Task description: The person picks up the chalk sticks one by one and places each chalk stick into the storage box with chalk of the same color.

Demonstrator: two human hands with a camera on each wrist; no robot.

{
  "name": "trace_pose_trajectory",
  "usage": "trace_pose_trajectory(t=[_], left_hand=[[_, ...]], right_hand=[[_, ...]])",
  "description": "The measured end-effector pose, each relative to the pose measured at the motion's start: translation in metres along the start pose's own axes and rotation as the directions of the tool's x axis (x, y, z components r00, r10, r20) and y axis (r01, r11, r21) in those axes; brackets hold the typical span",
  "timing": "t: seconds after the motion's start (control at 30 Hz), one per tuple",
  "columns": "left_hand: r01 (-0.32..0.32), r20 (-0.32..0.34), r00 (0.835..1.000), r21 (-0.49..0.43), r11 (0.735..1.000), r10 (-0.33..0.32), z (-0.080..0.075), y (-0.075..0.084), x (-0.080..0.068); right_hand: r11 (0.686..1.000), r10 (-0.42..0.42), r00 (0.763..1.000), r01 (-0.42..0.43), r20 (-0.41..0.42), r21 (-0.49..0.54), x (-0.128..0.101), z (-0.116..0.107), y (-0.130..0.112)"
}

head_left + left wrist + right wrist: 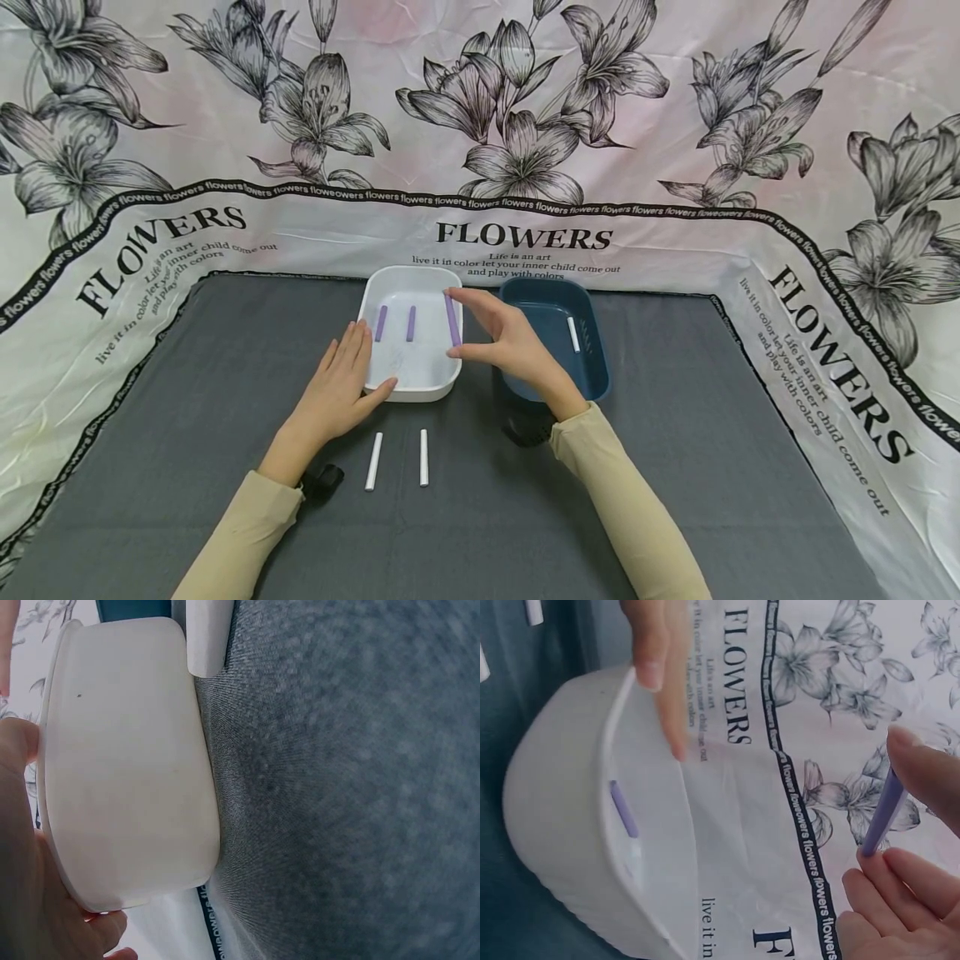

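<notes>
Here I see grey cloth (pixel 675 467) under a floral backdrop (pixel 525 125). My right hand (pixel 510 342) pinches a purple stick (pixel 452 320) over the white tray (pixel 390 283); my left hand (pixel 341 383), fingers straight, rests at its 7 o'clock edge.

A dark grey cloth (pixel 675 467) covers the bench. Behind and to both sides hangs a glossy pale sheet (pixel 675 250) printed with black lilies and the word FLOWERS. Light is even and soft.

Staged tabletop recording setup: grey cloth (pixel 675 467) on table, floral "FLOWERS" backdrop sheet (pixel 525 125) draped behind.
</notes>
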State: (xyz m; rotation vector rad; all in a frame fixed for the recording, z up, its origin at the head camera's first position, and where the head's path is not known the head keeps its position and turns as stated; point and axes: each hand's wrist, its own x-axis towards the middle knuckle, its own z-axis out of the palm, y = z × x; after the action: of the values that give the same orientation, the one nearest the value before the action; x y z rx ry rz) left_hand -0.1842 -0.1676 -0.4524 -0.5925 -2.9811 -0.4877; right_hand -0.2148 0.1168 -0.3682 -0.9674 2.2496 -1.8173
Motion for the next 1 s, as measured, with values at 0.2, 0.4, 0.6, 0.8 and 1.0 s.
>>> trace_pose_trajectory(t=[0.2,0.4,0.6,0.8,1.0], left_hand=[[-0.002,-0.001,1.0,-0.003,1.0,0.002,0.0,0.0,0.0],[-0.003,0.001,1.0,-0.004,1.0,0.003,-0.001,-0.001,0.0],[-0.009,-0.002,1.0,-0.008,1.0,0.009,-0.001,0.0,0.001],[-0.007,0.0,1.0,0.005,1.0,0.007,-0.002,0.0,0.001],[-0.004,0.004,1.0,0.008,1.0,0.004,-0.003,0.0,0.001]], right_hand=[[0.999,0.028,0.999,-0.029,-0.039,-0.024,0.015,-0.004,-0.002],[0.993,0.065,0.995,-0.072,-0.076,-0.09,0.032,-0.009,0.002],[0.967,0.134,0.986,-0.153,-0.104,-0.206,0.051,-0.013,0.011],[0.919,0.209,0.971,-0.236,-0.115,-0.315,0.068,-0.013,0.023],[0.9,0.275,0.956,-0.294,-0.105,-0.323,0.081,-0.012,0.035]])
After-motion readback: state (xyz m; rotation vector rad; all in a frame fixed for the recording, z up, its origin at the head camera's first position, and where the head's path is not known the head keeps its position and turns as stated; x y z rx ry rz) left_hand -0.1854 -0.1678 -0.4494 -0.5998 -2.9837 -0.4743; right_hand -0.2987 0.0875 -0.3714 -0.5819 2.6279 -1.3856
